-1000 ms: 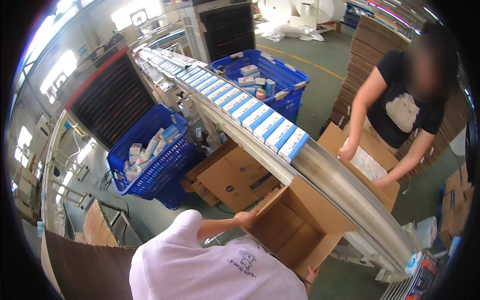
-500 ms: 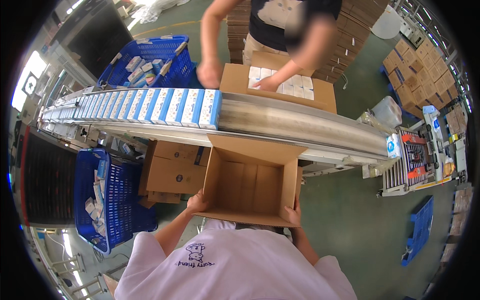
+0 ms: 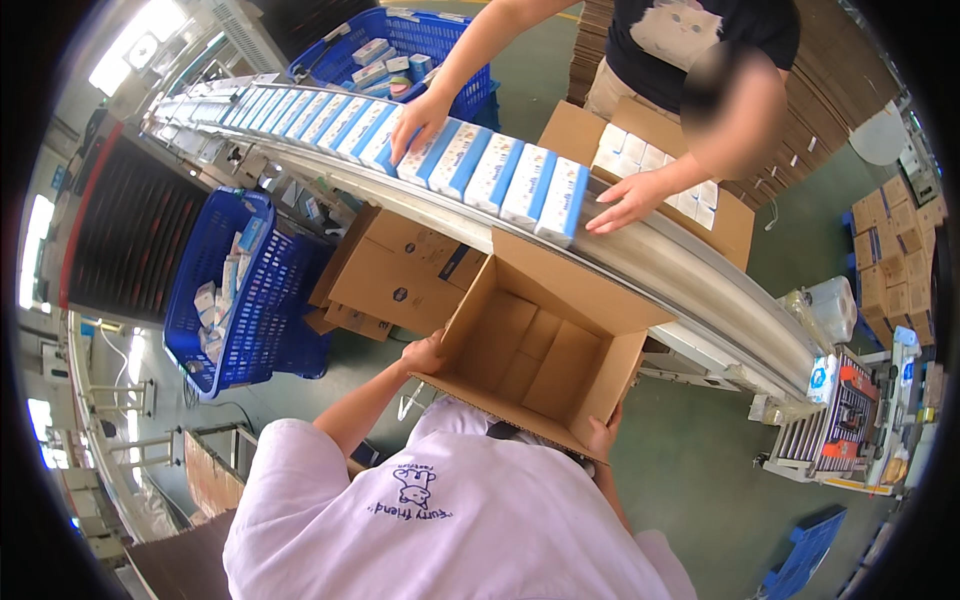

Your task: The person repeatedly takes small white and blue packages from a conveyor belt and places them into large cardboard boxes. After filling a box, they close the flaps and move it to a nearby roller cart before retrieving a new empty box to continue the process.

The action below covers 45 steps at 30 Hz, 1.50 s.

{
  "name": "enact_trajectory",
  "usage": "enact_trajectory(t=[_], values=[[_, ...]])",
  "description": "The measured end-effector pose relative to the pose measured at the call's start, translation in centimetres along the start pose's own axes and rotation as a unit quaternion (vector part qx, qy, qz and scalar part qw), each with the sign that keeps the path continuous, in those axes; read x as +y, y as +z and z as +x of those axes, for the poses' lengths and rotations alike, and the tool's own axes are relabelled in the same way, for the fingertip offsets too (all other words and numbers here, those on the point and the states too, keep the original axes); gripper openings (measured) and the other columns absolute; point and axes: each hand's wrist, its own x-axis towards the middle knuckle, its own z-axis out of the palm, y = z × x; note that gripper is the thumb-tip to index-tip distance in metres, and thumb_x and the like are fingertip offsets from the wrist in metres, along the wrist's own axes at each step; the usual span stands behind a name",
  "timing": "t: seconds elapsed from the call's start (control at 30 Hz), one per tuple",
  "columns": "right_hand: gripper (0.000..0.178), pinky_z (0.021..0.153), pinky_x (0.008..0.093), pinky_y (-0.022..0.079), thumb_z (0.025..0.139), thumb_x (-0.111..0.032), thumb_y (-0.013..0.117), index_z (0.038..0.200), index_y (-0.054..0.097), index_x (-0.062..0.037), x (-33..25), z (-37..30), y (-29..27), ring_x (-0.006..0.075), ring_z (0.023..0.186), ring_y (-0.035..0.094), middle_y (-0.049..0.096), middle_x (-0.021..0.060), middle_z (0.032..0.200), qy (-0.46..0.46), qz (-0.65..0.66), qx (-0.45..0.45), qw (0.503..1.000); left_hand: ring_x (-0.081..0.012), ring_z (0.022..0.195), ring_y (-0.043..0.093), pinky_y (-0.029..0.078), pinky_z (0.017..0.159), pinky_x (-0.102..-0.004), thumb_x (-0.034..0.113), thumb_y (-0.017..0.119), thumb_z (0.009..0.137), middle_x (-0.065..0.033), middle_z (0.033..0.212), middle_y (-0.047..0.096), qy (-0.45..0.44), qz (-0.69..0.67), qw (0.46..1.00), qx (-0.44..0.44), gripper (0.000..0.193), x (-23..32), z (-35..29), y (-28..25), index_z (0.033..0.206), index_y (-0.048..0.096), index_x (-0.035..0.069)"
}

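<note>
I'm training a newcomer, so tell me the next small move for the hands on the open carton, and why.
I'd probably hold the open carton steady beside the conveyor with the left hand and right hand: it looks empty, both hands grip its walls, and a co-worker's hand is at the row of packs.

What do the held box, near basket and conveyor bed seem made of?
Box: likely cardboard, matt brown, by its fold lines. Basket: probably plastic, faintly shiny blue, by its slotted walls. Conveyor bed: greyish, smooth with streaky sheen; metal or belting, unclear.
</note>
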Motion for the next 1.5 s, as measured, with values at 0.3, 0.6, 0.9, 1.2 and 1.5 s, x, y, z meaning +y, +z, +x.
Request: enact_trajectory(t=[0.3, 0.6, 0.9, 1.2, 1.5], values=[[0.078, 0.102, 0.0343, 0.029, 0.067, -0.002, 0.053, 0.139, 0.023, -0.0032, -0.8, -0.1, -0.4, 0.0254, 0.122, 0.038, 0.036, 0.013, 0.135, 0.004, -0.025, -0.016, 1.0, -0.0349, 0.1, 0.057, 0.045, 0.085, -0.0424, 0.029, 0.059, 0.076, -0.0198, 0.107, 0.06, -0.008, -0.001, 1.0, -0.008, 0.066, 0.8, -0.1, -0.5, 0.132, 0.03, 0.01], [0.075, 0.1, 0.034, 0.031, 0.07, -0.001, 0.053, 0.139, 0.024, -0.0027, -1.4, -0.7, 0.3, 0.0257, 0.121, 0.04, 0.038, 0.0146, 0.134, 0.008, -0.022, 0.004, 1.0, -0.0356, 0.102, 0.056, 0.045, 0.086, -0.0426, 0.031, 0.059, 0.076, -0.0199, 0.109, 0.059, 0.015, -0.003, 1.0, -0.006, 0.068, 0.5, 0.1, -0.7, 0.134, 0.028, 0.011], [0.077, 0.1, 0.0323, 0.032, 0.07, 0.0, 0.056, 0.139, 0.024, -0.0015, -1.2, -1.0, 0.3, 0.0249, 0.121, 0.04, 0.038, 0.0152, 0.135, -0.011, -0.048, 0.0, 0.999, -0.0361, 0.102, 0.056, 0.045, 0.086, -0.0435, 0.03, 0.059, 0.077, -0.0201, 0.109, 0.058, 0.041, 0.001, 0.999, -0.021, 0.067, -0.2, 0.6, -0.3, 0.132, 0.027, 0.008], [0.077, 0.104, 0.0333, 0.027, 0.068, -0.003, 0.058, 0.137, 0.025, -0.0009, -0.8, -0.8, 0.2, 0.0273, 0.124, 0.037, 0.036, 0.0171, 0.135, -0.039, -0.136, 0.006, 0.99, -0.0355, 0.096, 0.059, 0.047, 0.082, -0.0433, 0.027, 0.061, 0.076, -0.024, 0.104, 0.06, 0.092, -0.001, 0.996, -0.001, 0.077, -2.8, 1.6, 1.1, 0.134, 0.018, 0.002], [0.074, 0.105, 0.0383, 0.025, 0.068, -0.008, 0.057, 0.136, 0.027, -0.0017, -1.5, -1.2, 0.6, 0.0351, 0.124, 0.033, 0.035, 0.0214, 0.133, -0.017, -0.281, 0.019, 0.959, -0.0321, 0.07, 0.066, 0.054, 0.061, -0.0385, 0.03, 0.06, 0.075, -0.0225, 0.088, 0.064, -0.031, 0.014, 0.991, -0.127, 0.078, 2.7, -0.7, -3.6, 0.133, 0.019, -0.002]])
